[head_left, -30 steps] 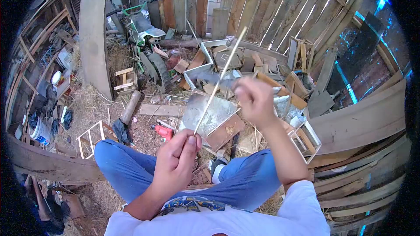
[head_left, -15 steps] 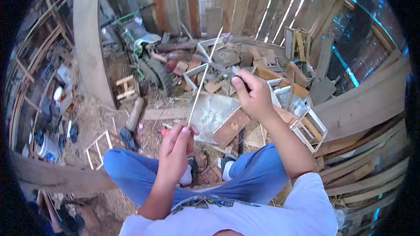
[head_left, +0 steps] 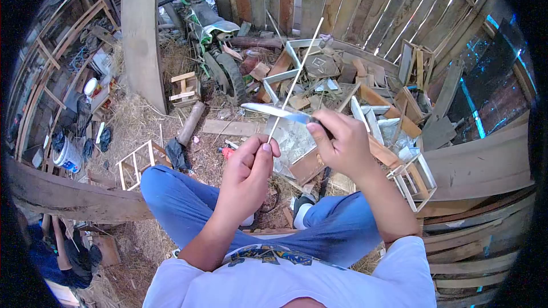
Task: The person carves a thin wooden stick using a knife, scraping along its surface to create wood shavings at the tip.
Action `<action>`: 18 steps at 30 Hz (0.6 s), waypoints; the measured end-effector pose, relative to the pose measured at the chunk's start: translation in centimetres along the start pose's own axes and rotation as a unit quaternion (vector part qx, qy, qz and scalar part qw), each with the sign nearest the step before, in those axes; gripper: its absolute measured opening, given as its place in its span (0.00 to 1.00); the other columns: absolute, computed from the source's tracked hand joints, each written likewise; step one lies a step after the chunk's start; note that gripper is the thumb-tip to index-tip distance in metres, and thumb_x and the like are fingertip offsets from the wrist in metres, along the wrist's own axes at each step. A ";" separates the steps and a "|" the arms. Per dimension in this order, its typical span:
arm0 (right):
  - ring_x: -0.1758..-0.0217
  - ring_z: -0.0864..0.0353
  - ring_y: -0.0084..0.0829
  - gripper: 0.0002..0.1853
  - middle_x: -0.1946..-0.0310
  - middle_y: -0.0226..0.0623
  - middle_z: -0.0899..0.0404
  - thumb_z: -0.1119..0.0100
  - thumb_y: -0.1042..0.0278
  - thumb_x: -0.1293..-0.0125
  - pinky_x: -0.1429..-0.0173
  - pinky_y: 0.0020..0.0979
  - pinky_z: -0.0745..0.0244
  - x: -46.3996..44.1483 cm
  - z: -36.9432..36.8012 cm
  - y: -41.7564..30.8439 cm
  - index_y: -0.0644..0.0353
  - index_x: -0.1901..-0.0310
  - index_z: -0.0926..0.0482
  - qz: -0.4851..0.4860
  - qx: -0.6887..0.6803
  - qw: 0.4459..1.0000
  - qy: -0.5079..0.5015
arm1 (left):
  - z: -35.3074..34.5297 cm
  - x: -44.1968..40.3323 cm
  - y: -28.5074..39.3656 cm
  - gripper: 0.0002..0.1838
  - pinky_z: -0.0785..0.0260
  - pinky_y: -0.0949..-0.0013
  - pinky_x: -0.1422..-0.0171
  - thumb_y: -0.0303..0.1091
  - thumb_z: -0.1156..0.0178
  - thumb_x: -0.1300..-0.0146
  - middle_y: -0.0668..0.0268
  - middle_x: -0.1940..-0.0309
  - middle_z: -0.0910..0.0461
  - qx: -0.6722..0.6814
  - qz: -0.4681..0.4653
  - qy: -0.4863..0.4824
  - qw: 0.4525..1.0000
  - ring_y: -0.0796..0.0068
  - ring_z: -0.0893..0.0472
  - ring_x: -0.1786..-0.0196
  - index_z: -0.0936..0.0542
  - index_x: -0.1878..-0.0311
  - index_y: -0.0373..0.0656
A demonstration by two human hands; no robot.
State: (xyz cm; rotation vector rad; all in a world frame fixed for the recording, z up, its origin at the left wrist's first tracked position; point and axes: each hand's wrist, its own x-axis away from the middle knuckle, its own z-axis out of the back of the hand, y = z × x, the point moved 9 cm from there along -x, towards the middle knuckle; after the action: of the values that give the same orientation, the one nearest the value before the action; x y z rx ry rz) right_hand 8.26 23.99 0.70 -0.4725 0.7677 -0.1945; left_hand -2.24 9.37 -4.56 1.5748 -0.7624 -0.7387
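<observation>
My left hand point(head_left: 249, 170) pinches the lower end of a thin, pale wooden stick point(head_left: 302, 67), which slants up and away to the right. In my right hand point(head_left: 343, 140) is a knife point(head_left: 274, 112) with a dark handle, its blade pointing left. The blade crosses the stick a short way above my left fingers and appears to touch it. Both hands are closed, held in front of my bent knees.
Wood scraps and frames lie beyond my feet, around a grey flat sheet point(head_left: 294, 144). A green motorbike point(head_left: 211, 31) leans near the plank wall point(head_left: 365, 14). At left stands a white bucket point(head_left: 69, 157); a small wooden frame point(head_left: 142, 162) is by my knee.
The knife has moved down the stick toward my left hand, its blade now lying more level. My view has shifted, so the surroundings sit further right.
</observation>
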 end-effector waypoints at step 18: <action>0.73 0.17 0.44 0.11 0.73 0.40 0.19 0.30 0.60 0.34 0.70 0.40 0.25 -0.4 -0.2 -1.5 0.59 0.63 0.18 0.075 0.044 0.996 -0.008 | -1.1 -1.0 -0.1 0.09 0.42 0.78 0.64 0.28 0.52 0.17 0.75 0.65 0.27 -0.030 -0.038 0.019 0.999 0.90 0.35 0.67 0.24 0.55 0.38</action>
State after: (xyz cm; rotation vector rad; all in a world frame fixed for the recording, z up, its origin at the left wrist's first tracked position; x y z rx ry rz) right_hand 7.83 22.68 1.50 -0.3306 0.7733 -0.0836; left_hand -1.95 10.82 -4.45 1.5667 -0.6506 -0.7787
